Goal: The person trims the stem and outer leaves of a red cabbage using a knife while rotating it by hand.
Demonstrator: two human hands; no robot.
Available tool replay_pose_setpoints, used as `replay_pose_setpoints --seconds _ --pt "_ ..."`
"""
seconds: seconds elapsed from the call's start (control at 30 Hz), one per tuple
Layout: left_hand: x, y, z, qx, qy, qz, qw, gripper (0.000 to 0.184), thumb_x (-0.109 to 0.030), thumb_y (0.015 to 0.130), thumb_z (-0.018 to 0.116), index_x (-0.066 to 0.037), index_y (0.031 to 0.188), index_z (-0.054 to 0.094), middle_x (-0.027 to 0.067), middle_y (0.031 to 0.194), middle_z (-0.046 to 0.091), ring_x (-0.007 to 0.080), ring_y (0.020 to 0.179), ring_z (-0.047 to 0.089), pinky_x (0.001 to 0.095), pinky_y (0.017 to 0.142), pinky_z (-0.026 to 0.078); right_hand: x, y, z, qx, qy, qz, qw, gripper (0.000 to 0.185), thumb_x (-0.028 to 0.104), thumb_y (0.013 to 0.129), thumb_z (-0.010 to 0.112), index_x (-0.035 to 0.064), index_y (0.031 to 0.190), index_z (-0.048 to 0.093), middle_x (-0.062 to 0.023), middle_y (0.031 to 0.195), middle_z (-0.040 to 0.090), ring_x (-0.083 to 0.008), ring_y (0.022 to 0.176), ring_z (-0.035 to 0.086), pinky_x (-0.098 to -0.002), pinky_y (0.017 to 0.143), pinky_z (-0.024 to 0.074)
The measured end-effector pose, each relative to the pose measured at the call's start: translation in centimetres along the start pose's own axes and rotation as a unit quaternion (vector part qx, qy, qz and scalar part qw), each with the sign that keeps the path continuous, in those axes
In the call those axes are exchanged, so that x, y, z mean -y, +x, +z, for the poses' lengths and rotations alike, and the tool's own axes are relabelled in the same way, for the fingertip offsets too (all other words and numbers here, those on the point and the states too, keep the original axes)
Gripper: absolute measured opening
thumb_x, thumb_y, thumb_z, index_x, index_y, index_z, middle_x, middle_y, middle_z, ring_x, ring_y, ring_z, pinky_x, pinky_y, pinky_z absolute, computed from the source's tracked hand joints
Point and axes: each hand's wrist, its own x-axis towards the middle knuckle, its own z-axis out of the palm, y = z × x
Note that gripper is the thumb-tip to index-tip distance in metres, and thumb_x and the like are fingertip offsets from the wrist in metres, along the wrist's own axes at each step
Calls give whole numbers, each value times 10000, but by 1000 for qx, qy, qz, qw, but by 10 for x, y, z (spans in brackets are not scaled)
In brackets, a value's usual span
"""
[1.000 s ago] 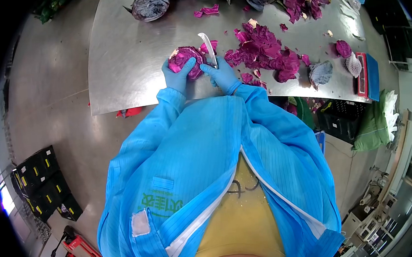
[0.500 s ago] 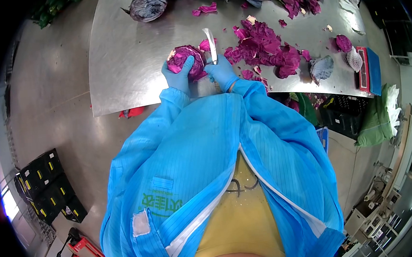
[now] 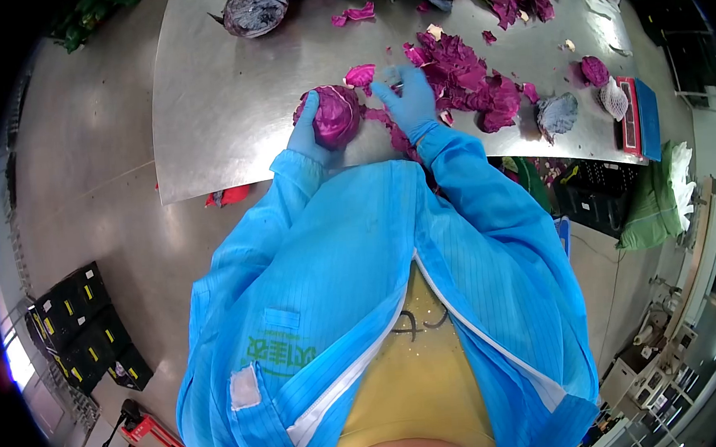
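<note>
My left hand (image 3: 309, 134), in a blue glove, is wrapped round the left side of a purple cabbage head (image 3: 337, 117) near the table's front edge. To its right, my right hand (image 3: 409, 99), also gloved, is over the cut leaves, blurred by motion. Its thumb points left toward a small pink leaf piece (image 3: 359, 75). The knife blade does not show clearly, and what the right fingers hold is hidden. A pile of torn purple leaves (image 3: 459, 71) lies beside and beyond the right hand.
Dark unpeeled cabbages (image 3: 255, 9) lie at the far side of the metal table (image 3: 208, 93). On the right are a small cabbage (image 3: 594, 71), a grey-purple leaf (image 3: 557, 116), a netted item (image 3: 613, 99) and a red-and-blue box (image 3: 640, 119). Black crates (image 3: 593, 199) stand below the right edge.
My right hand has moved right and away from the cabbage, and the upright knife blade is no longer clearly seen. The cabbage has turned in my left hand. A purple leaf now hangs below the right hand.
</note>
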Motion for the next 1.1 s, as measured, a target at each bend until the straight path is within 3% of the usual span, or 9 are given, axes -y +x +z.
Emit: replay_pose_setpoints --seconds 0.13,0.2,0.3,0.37,0.5,0.57,0.67,0.83,1.1 --pt "-1 10 -11 13 -10 -2 1000 676 -414 751 725 -104 1282 445 90 1261 517 271 1166 487 449 1028 367 31 -15 9 122 99 51 986 567 328 688 795 16 1105 572 -75 919 609 -149 795 573 -279 750 476" --pt "-4 28 -28 51 35 77 995 635 -296 781 721 -1 1257 423 177 1250 494 276 1135 512 417 957 451 29 -13 12 139 99 37 985 572 328 685 798 16 1108 572 -70 926 612 -145 796 572 -283 751 477" --pt "-3 28 -30 5 133 230 964 680 -219 744 759 24 1250 376 185 1205 498 285 1115 518 407 938 465 28 -11 8 155 120 16 980 587 326 680 802 18 1122 570 -57 933 613 -131 803 569 -289 757 477" --pt "-5 26 -28 60 144 242 958 755 -190 708 787 28 1256 315 177 1201 477 286 1101 518 400 929 470 36 -11 1 184 113 43 975 574 311 694 794 18 1132 566 -59 951 618 -132 838 579 -285 773 478" --pt "-5 31 -32 -24 226 307 924 853 -228 663 822 34 1264 276 174 1225 457 272 1093 515 385 929 467 22 -14 5 173 150 20 973 548 317 727 759 34 1153 561 -85 954 627 -166 851 609 -290 783 482" --pt "-4 35 -37 -21 250 318 914 874 -242 646 834 40 1259 277 176 1218 460 267 1089 514 376 928 466 21 -15 2 173 -6 -99 980 456 305 785 687 55 1144 563 -133 976 625 -217 861 631 -301 775 495" --pt "2 39 -39 -56 302 350 885 915 -277 617 852 47 1254 281 181 1203 466 257 1088 510 354 923 463 24 -26 7 129 -55 -126 982 287 320 806 602 98 988 601 -144 915 612 -309 794 615 -396 689 504" --pt "5 40 -37 -100 421 411 802 871 -284 641 840 55 1236 301 179 1180 475 236 1059 518 337 899 471 20 -32 14 91 -90 -119 985 169 257 795 580 115 887 580 -116 815 613 -329 736 606 -427 632 493" --pt "9 36 -30 -95 450 418 783 922 -330 626 843 66 1252 295 187 1199 467 244 1071 514 336 914 458 12 -26 12 38 -82 -133 987 135 226 789 593 97 831 582 -125 754 605 -319 698 606 -420 613 487"
